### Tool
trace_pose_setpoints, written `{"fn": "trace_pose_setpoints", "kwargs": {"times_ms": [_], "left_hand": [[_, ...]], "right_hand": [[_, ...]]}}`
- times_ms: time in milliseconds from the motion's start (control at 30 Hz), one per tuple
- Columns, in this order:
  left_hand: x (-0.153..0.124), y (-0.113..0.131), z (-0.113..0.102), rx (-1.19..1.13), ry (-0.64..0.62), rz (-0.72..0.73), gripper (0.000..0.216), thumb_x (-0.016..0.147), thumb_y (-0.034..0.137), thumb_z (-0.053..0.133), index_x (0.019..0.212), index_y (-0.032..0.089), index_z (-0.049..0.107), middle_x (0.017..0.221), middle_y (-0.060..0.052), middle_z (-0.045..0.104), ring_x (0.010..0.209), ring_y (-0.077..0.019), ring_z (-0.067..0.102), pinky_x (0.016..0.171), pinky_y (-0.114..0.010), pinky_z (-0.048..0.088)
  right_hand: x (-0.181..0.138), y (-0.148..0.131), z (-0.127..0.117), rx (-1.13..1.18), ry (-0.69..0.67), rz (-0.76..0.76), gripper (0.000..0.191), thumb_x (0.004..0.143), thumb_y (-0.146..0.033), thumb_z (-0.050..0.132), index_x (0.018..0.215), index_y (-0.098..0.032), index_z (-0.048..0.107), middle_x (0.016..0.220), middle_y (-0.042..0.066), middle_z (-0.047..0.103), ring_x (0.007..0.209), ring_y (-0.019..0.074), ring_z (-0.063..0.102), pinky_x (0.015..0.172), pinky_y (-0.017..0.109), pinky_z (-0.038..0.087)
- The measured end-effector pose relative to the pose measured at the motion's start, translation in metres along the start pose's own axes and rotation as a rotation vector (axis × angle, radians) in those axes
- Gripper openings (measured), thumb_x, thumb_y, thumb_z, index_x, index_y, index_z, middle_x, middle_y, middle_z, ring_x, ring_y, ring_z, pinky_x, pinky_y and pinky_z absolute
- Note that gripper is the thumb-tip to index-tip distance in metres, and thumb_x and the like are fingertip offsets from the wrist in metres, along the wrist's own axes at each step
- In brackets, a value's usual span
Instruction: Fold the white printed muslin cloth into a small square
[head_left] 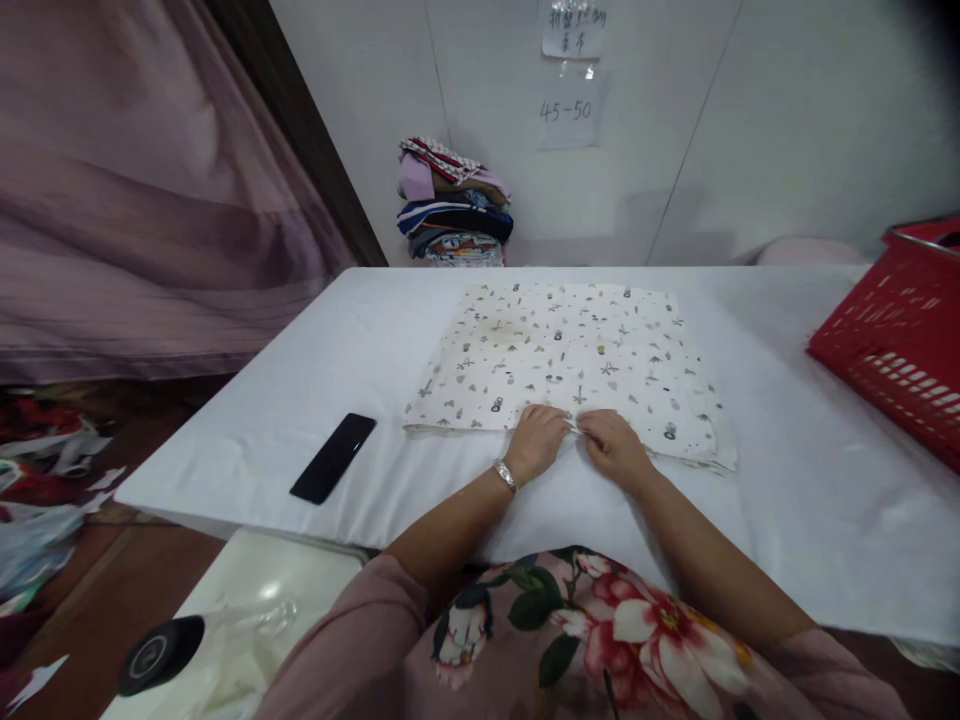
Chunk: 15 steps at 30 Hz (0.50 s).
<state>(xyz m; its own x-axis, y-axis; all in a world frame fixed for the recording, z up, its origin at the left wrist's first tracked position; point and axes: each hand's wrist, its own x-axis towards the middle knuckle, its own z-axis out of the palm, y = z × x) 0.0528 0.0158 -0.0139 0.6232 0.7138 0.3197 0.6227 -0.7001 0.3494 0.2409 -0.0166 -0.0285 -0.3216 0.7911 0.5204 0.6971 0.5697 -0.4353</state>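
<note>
A folded white cloth with small dark prints [570,355] lies flat on the white table [787,500], right in front of me. Both my hands rest side by side on the middle of its near edge. My left hand [536,440], with a silver bracelet at the wrist, has its fingers curled onto the edge. Beside it, my right hand [613,445] pinches the same edge, and the fingertips of the two hands almost touch.
A black phone [334,457] lies on the table to the left. A red plastic basket [900,340] stands at the right edge. A stack of folded clothes [454,205] sits against the back wall. A pink curtain [150,180] hangs at left, with clutter on the floor below.
</note>
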Motion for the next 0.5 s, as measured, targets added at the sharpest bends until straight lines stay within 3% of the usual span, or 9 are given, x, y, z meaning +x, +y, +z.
{"fn": "trace_pose_setpoints", "kwargs": {"times_ms": [167, 500], "left_hand": [[0.0013, -0.0021, 0.0025, -0.026, 0.022, 0.002, 0.02, 0.094, 0.021, 0.041, 0.091, 0.02, 0.062, 0.104, -0.004, 0.065, 0.099, -0.0172, 0.056, 0.095, -0.037, 0.037], [-0.0001, -0.0038, 0.0085, -0.019, -0.033, -0.006, 0.016, 0.093, 0.019, 0.043, 0.097, 0.021, 0.058, 0.103, -0.004, 0.066, 0.099, -0.017, 0.058, 0.098, -0.038, 0.036]], "right_hand": [[-0.0007, 0.0001, 0.0007, -0.059, -0.025, 0.035, 0.02, 0.084, -0.017, 0.047, 0.098, -0.021, 0.061, 0.101, 0.008, 0.066, 0.096, 0.0239, 0.057, 0.083, 0.04, 0.044], [-0.0053, 0.0059, 0.0049, -0.156, -0.015, 0.104, 0.025, 0.09, -0.018, 0.043, 0.1, -0.021, 0.065, 0.092, 0.008, 0.069, 0.085, 0.0236, 0.06, 0.077, 0.038, 0.046]]}}
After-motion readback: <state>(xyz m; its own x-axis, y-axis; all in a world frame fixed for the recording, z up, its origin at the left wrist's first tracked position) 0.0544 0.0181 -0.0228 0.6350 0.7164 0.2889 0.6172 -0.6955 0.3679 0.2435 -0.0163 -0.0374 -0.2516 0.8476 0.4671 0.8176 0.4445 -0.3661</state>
